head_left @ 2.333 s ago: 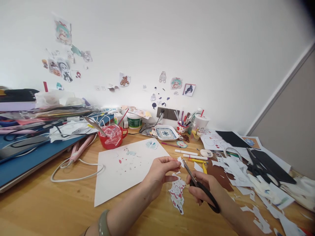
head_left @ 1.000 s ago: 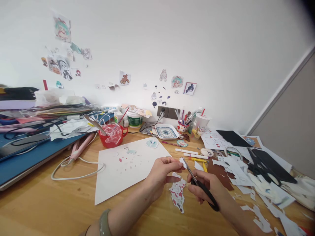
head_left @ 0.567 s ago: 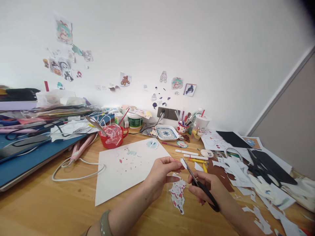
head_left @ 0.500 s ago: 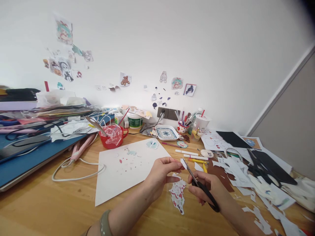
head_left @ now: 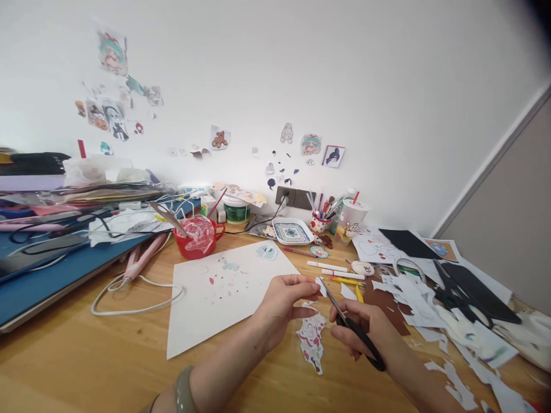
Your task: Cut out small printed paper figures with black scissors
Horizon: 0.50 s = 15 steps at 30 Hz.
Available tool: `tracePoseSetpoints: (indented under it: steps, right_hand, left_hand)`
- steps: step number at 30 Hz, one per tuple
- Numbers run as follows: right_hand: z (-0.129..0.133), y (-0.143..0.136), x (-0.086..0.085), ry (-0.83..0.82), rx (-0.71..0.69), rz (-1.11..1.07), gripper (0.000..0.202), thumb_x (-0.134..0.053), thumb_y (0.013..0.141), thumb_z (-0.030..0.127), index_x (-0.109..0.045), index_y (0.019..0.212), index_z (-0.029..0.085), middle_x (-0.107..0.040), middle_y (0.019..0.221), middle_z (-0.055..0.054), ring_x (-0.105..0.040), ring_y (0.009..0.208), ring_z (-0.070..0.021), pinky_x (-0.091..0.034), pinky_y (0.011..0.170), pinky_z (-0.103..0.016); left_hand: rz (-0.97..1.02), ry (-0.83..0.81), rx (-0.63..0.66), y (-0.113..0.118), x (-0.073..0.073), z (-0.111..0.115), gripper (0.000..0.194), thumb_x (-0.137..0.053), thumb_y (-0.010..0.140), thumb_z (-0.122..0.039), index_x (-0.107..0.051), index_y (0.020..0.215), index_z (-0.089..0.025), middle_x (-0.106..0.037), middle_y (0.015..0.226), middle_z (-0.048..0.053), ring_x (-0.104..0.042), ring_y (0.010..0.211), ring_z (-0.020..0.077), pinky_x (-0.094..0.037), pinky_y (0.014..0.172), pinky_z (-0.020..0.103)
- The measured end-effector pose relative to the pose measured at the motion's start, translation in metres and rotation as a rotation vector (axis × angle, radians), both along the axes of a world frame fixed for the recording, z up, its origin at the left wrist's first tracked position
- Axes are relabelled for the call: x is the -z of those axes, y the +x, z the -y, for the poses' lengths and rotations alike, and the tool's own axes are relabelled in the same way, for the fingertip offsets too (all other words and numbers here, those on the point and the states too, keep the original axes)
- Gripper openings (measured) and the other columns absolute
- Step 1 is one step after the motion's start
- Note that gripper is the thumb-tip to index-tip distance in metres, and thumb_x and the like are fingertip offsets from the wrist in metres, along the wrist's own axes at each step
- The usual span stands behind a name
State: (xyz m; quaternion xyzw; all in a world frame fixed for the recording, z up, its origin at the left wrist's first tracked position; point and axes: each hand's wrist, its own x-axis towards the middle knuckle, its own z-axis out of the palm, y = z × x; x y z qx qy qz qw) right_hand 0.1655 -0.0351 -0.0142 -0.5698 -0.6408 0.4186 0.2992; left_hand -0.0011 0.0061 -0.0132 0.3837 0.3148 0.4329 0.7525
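Between the thumb and fingers of my left hand (head_left: 287, 301) is pinched a small white piece of paper (head_left: 321, 286). My right hand (head_left: 359, 328) grips black-handled scissors (head_left: 353, 328), whose blades reach up to that piece. Whether the blades are parted is too fine to make out. Just below my left fingertips, a printed paper cutout (head_left: 311, 341) with red and pink shapes lies on the wooden table (head_left: 129, 350). A white sheet (head_left: 202, 327) with several tiny coloured cutouts lies left of my left hand.
Paper scraps (head_left: 424, 301), brown paper (head_left: 385, 310) and a second pair of scissors (head_left: 458, 298) crowd the right side. Markers (head_left: 342, 274) lie beyond my hands. A red cup (head_left: 196, 244), a square plate (head_left: 293, 232) and a drink cup (head_left: 352, 217) stand farther back.
Hardly anything differs. The small paper piece in my left fingers has turned slightly at the scissor tips, while both hands stay in nearly the same place.
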Motion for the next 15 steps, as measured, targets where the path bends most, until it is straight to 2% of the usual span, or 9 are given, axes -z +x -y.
tracePoseSetpoints:
  steps: [8, 15]
  right_hand:
    - [0.0015, -0.0035, -0.0058, -0.012, 0.028, 0.019, 0.018, -0.058, 0.066, 0.033, -0.051, 0.070, 0.017, -0.042, 0.044, 0.009, -0.039, 0.035, -0.0055, -0.036, 0.037, -0.018]
    - [-0.0007, 0.0008, 0.0019, -0.005, 0.024, 0.014, 0.020, -0.059, 0.066, 0.036, -0.053, 0.071, 0.018, -0.044, 0.045, 0.008, -0.041, 0.034, -0.0063, -0.036, 0.035, -0.018]
  left_hand:
    - [-0.011, -0.002, -0.002, 0.0001, -0.0005, 0.0001, 0.024, -0.071, 0.055, -0.029, -0.062, 0.071, -0.013, -0.058, 0.073, 0.004, -0.052, 0.071, 0.0126, -0.043, 0.056, 0.022]
    - [-0.011, 0.008, 0.002, -0.0002, -0.0011, 0.0005, 0.024, -0.071, 0.055, -0.030, -0.062, 0.069, -0.013, -0.059, 0.073, 0.005, -0.053, 0.072, 0.0134, -0.042, 0.057, 0.023]
